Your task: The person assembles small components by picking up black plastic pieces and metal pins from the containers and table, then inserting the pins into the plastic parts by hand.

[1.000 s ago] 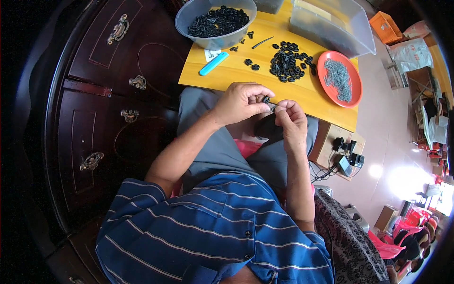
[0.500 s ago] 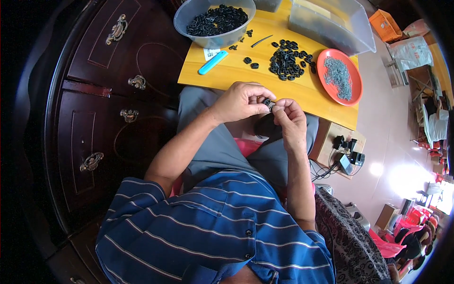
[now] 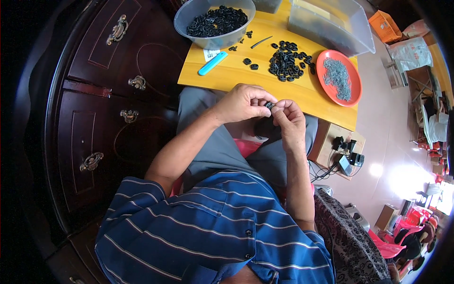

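Observation:
My left hand (image 3: 243, 102) and my right hand (image 3: 289, 121) meet over my lap, at the near edge of a yellow board (image 3: 236, 71). Together their fingertips pinch one small black ring-shaped part (image 3: 269, 105). Most of that part is hidden by the fingers. On the board just beyond lies a loose pile of the same black parts (image 3: 286, 61). A grey bowl (image 3: 213, 21) full of them stands at the far left of the board. A red plate (image 3: 339, 77) with small grey metal pieces sits to the right.
A light blue flat tool (image 3: 212, 63) lies on the board near the bowl. A clear plastic bin (image 3: 328, 23) stands at the back. A dark wooden cabinet (image 3: 109, 94) with brass handles fills the left. A power strip with plugs (image 3: 345, 151) sits on a low wooden box at the right.
Both hands stay together over the lap with only slight finger movement on the small black part.

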`<action>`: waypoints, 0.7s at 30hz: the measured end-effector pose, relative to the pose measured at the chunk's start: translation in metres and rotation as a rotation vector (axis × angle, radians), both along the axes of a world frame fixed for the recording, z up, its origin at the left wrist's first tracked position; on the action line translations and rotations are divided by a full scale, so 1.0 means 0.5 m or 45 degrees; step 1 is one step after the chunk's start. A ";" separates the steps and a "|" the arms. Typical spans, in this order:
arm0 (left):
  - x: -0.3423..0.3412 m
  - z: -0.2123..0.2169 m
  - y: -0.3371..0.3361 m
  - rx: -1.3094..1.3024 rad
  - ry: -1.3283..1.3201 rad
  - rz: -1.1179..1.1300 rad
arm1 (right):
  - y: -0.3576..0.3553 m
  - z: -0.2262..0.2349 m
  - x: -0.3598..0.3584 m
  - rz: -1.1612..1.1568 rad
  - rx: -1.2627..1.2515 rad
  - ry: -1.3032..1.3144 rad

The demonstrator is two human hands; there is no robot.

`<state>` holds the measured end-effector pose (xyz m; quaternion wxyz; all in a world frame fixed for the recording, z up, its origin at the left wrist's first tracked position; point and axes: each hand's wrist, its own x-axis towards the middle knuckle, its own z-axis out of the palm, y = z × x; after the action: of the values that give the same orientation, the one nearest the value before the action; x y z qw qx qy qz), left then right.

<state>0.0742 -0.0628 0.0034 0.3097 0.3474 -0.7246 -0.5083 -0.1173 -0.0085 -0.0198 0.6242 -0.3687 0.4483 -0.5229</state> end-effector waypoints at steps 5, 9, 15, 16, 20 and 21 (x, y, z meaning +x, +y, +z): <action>-0.001 0.000 -0.001 -0.033 0.009 -0.023 | 0.003 -0.005 0.003 -0.009 0.030 -0.074; 0.000 -0.005 -0.008 -0.054 0.018 -0.032 | 0.005 -0.002 0.012 -0.038 0.083 -0.197; -0.005 0.008 -0.009 -0.119 -0.015 -0.058 | 0.007 -0.012 0.018 -0.100 0.124 -0.359; -0.007 0.013 -0.007 -0.145 -0.051 -0.065 | 0.007 -0.012 0.020 -0.101 0.125 -0.358; -0.030 0.037 0.022 -0.327 -0.215 0.171 | 0.007 -0.018 0.028 -0.244 0.140 -0.466; -0.035 0.038 0.027 -0.416 -0.308 0.241 | 0.007 -0.020 0.029 -0.296 0.140 -0.473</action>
<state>0.0567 -0.0494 0.0224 0.3190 0.4176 -0.7934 -0.3072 -0.1026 -0.0047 -0.0299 0.6507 -0.1772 0.3929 -0.6251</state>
